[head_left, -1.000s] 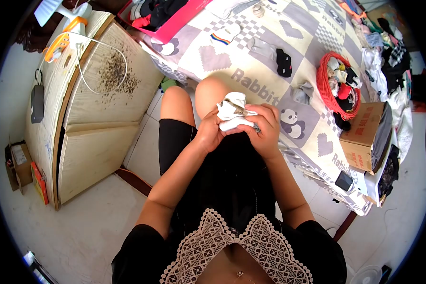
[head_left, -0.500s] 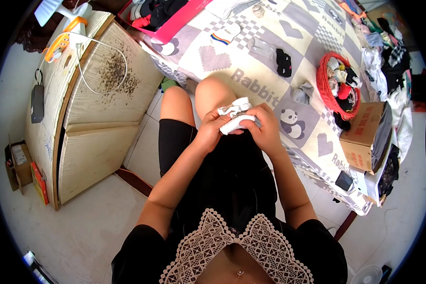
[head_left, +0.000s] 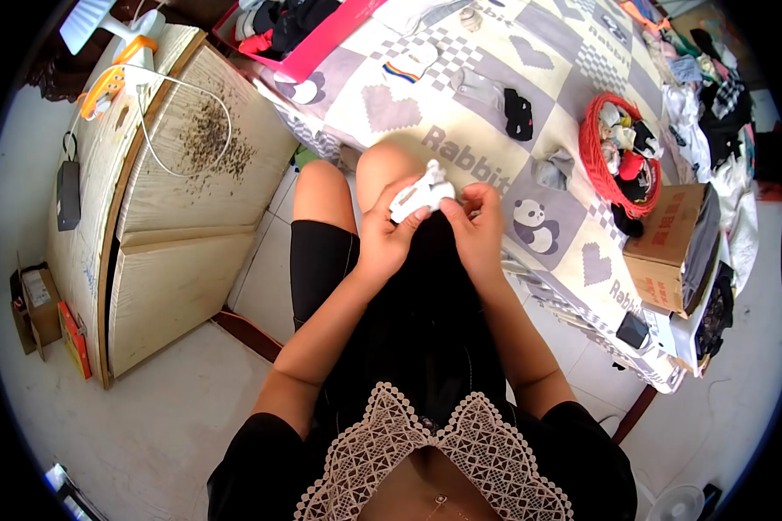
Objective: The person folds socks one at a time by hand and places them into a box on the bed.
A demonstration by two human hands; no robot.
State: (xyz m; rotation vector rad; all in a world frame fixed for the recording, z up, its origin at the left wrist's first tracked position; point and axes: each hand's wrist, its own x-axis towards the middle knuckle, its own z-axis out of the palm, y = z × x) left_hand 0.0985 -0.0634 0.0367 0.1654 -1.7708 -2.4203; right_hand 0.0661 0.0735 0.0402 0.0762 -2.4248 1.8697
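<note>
A bunched, folded white sock is held over my lap, near the bed's edge. My left hand is closed round its left side, thumb on top. At its right end, my right hand pinches the edge between thumb and fingers. Beyond my knees, a white sock with rainbow stripes, a grey sock and a black sock lie flat on the bed. A crumpled grey sock lies nearer the red basket, which holds several rolled socks.
The panda-print bedspread spreads ahead. A pink box of dark clothes sits at its far left. To the right are a cardboard box, a phone and piled clothes. A wooden cabinet stands left.
The white sock has turned from lying crosswise to a more upright bunch. My right hand has shifted slightly down and its grip has moved to the sock's right edge.
</note>
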